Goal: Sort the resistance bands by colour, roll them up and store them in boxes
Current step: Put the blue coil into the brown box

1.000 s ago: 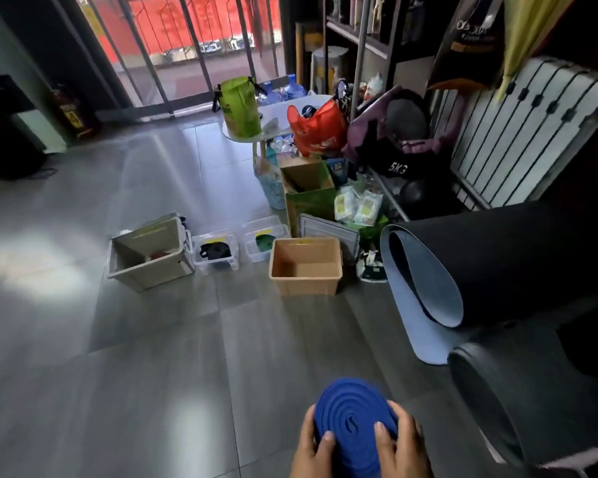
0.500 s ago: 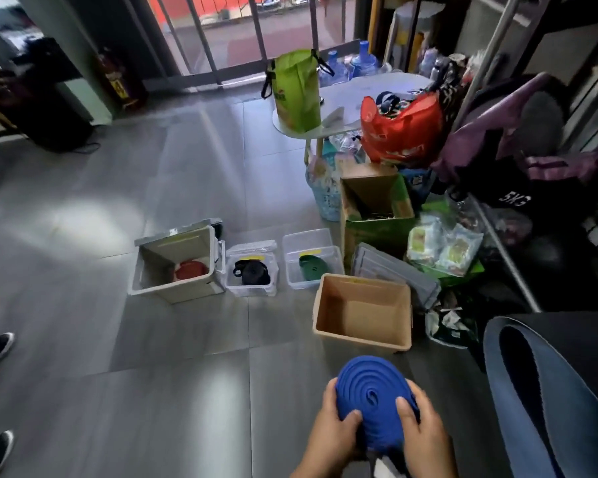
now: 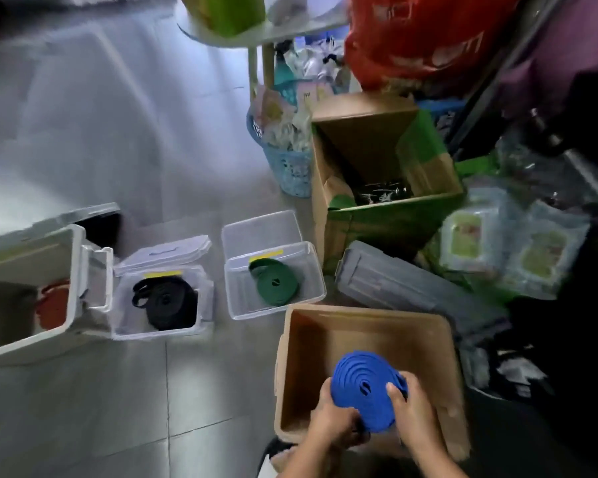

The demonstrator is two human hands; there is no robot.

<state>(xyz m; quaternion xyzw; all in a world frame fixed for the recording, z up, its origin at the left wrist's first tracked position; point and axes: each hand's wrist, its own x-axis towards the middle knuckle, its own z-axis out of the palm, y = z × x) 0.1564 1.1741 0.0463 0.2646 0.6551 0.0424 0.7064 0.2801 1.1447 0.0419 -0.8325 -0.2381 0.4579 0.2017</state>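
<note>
Right, blue band roll (image 3: pixel 361 384) sits between both grips over the tan box (image 3: pixel 366 313): left hand (image 3: pixel 335 424) curled on its 8 o'clock edge, right hand (image 3: pixel 413 414) clamping 3 o'clock, thumbs on its top face.

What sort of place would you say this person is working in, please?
Probably a cluttered storage corner of a home or small gym: grey tiled floor, an open cardboard box and blue plastic basket crowded beside a red bag, and a clear tub holding a rolled green resistance band.

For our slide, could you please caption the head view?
Left hand and right hand hold rolled blue band over tan box.
</note>
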